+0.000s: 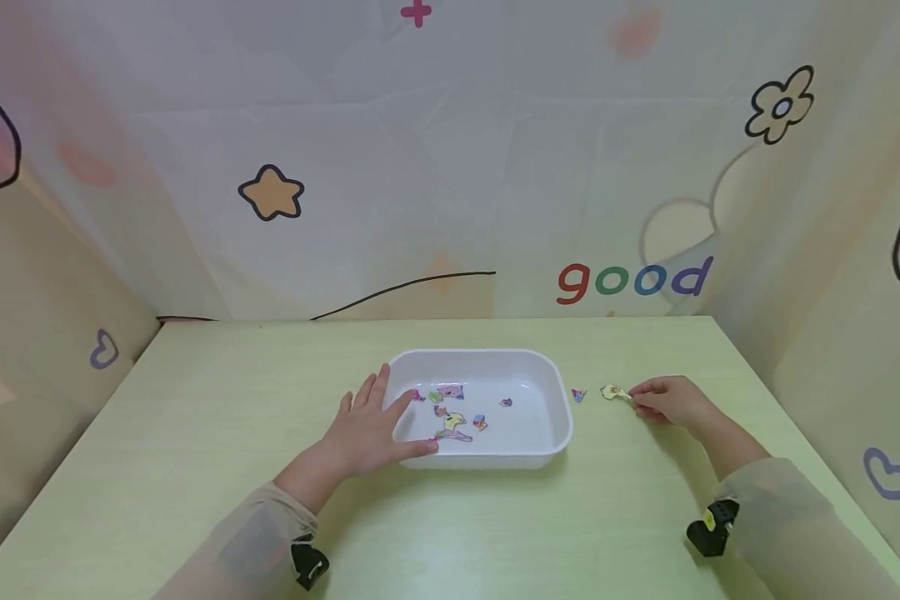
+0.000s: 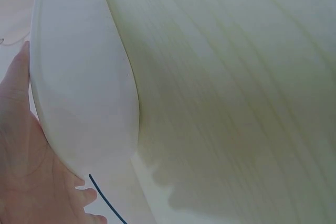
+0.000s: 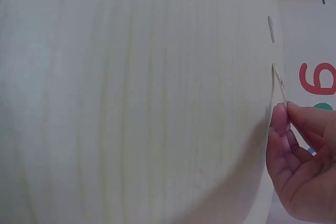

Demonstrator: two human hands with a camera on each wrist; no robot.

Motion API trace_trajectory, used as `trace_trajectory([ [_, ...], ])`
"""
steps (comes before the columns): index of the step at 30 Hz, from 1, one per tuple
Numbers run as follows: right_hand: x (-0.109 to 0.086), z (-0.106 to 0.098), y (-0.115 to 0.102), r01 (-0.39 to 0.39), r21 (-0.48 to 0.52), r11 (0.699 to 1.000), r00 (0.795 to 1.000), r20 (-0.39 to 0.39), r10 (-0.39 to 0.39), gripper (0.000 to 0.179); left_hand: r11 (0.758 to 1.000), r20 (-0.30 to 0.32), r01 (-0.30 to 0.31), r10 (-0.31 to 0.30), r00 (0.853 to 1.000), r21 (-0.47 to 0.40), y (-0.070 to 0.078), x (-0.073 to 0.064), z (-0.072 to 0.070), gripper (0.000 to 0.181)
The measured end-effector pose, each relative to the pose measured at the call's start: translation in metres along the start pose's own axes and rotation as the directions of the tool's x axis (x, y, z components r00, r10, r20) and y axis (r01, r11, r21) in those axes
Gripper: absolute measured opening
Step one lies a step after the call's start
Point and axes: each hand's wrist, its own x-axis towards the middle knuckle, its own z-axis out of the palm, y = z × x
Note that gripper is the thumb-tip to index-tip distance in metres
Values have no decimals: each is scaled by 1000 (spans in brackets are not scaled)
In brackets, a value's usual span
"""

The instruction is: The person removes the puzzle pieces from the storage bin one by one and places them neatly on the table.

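Observation:
In the head view my left hand [image 1: 367, 423] lies with spread fingers along the left end of a white plastic tray [image 1: 525, 442]. Its thumb and forefinger reach over the rim. The left wrist view shows that hand [image 2: 37, 161] beside the tray's outer wall [image 2: 86, 77]. My right hand [image 1: 671, 400] pinches the end of a small yellowish sticker [image 1: 612, 392] between thumb and fingertips, right of the tray. Seen edge-on in the right wrist view, the thin sticker [image 3: 280, 83] slants up from the fingertips of the hand [image 3: 304, 156].
Several small colourful stickers [image 1: 453, 422] lie scattered inside the tray. One purple and blue sticker [image 1: 578, 395] sits on the pale table [image 1: 217, 433] between the tray and my right hand. A printed curtain [image 1: 390, 183] stands behind and along both sides.

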Motion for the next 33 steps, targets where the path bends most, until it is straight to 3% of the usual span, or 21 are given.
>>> trace_trajectory([
  [7,0,0,-2,42,-122,992,999,-9,-43,25,1000,0,-3,3,1000,2,1,0,-2,92],
  [15,-2,2,-9,114,-290,950,990,-51,-134,23,1000,1,-4,4,1000,6,2,1,-3,91],
  [18,-2,4,-11,126,-251,960,987,-70,-148,26,1000,-3,-6,6,1000,3,3,1,-4,91],
  [23,-4,6,-17,176,-88,980,981,-61,-182,33,1000,-2,-12,12,1000,-1,4,1,-5,91],
  [33,-12,22,-48,279,141,950,960,-15,-280,43,1000,0,-1,1,1000,0,0,2,-1,93],
])
